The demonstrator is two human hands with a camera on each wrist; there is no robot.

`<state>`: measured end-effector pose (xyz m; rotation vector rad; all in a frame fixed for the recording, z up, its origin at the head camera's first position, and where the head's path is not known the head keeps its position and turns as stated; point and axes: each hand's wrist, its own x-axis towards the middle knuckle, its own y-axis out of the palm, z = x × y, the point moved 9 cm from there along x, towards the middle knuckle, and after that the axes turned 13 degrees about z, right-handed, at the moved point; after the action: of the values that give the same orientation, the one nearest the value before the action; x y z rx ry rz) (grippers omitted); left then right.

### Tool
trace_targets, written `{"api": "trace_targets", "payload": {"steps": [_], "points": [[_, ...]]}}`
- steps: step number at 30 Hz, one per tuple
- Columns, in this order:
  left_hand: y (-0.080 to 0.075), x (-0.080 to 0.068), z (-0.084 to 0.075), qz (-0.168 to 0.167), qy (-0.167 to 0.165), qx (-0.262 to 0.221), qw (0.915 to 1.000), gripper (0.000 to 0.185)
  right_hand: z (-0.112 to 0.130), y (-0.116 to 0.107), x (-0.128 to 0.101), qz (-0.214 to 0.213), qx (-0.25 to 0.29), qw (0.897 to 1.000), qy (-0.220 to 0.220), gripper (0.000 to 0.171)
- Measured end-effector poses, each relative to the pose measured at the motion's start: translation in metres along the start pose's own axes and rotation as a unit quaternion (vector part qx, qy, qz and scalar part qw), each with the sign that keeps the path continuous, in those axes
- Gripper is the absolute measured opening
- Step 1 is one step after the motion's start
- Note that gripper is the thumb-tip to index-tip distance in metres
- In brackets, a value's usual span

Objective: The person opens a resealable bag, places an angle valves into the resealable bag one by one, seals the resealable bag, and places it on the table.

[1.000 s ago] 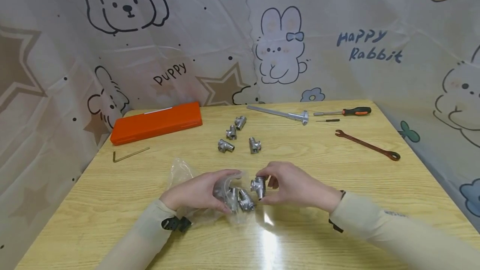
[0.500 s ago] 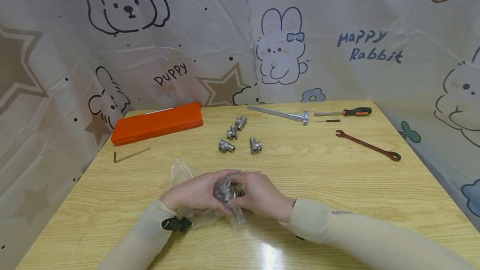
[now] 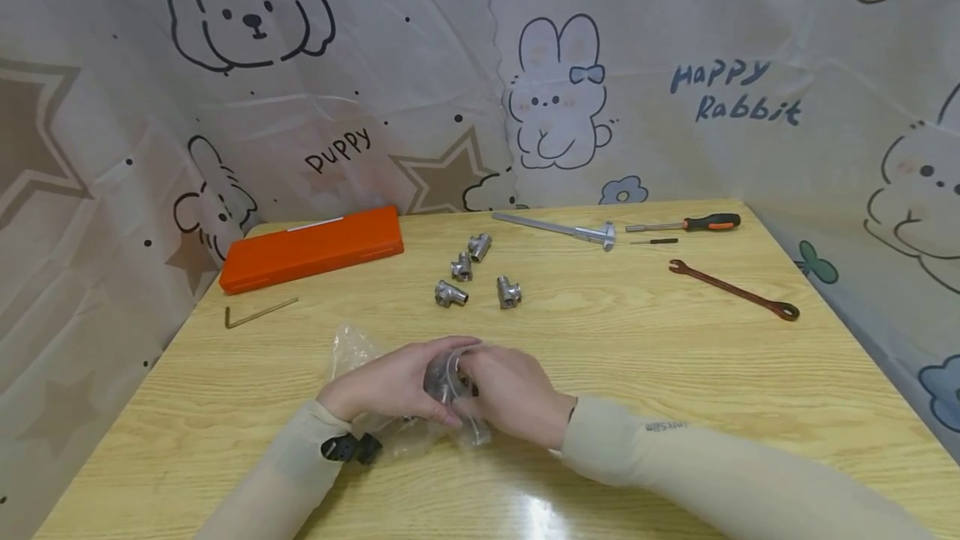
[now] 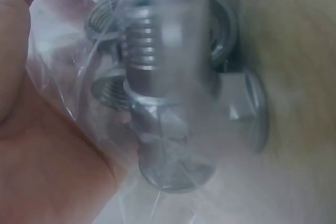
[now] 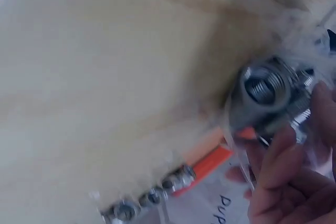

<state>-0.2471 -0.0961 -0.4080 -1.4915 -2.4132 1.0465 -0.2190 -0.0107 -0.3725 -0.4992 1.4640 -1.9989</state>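
Near the front of the wooden table [image 3: 675,373], my left hand [image 3: 431,382] grips a clear plastic bag [image 3: 352,348] with metal tee fittings inside. My right hand [image 3: 487,382] has its curled fingers at the bag's mouth and seems to hold a tee fitting [image 5: 265,90] there. In the left wrist view the threaded fittings [image 4: 152,93] show through the plastic against my palm [image 4: 42,156]. My right fingers [image 5: 283,166] lie just under the fitting in the right wrist view. Several loose tee fittings [image 3: 508,292] sit farther back at mid-table.
An orange case [image 3: 311,247] lies at the back left, with a hex key [image 3: 258,312] in front of it. A caliper [image 3: 562,229], a screwdriver [image 3: 686,224] and a wrench [image 3: 735,291] lie at the back right. A printed cloth backdrop surrounds the table.
My right hand carried the tee fitting leftward from beside the bag into the bag's mouth. My left hand has kept its hold on the bag.
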Motion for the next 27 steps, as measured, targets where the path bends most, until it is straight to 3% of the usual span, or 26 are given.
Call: {"api": "trace_targets", "payload": {"steps": [5,8,11,17,22,27], "points": [[-0.001,-0.001,-0.001,0.001,-0.007,0.008,0.9999,0.101,-0.011,-0.021,-0.016,0.012,0.013,1.0,-0.01,0.047],[-0.002,-0.001,-0.001,0.004,-0.01,0.012,0.9999,0.1,-0.031,-0.042,-0.021,0.015,0.017,1.0,0.007,0.043],[-0.002,0.0,-0.001,0.007,-0.01,0.013,0.9998,0.098,-0.053,-0.062,-0.015,0.027,-0.014,0.999,0.019,0.039],[-0.002,-0.002,0.002,0.008,-0.012,0.016,0.9998,0.097,-0.083,-0.074,0.033,0.09,-0.099,0.991,-0.011,0.047],[-0.001,-0.002,0.003,0.005,-0.011,0.015,0.9998,0.096,-0.103,-0.054,0.08,0.164,-0.135,0.977,-0.005,0.059],[0.0,-0.001,0.001,0.005,-0.014,0.014,0.9998,0.096,-0.115,-0.038,0.106,0.207,-0.171,0.963,0.03,0.048]]}}
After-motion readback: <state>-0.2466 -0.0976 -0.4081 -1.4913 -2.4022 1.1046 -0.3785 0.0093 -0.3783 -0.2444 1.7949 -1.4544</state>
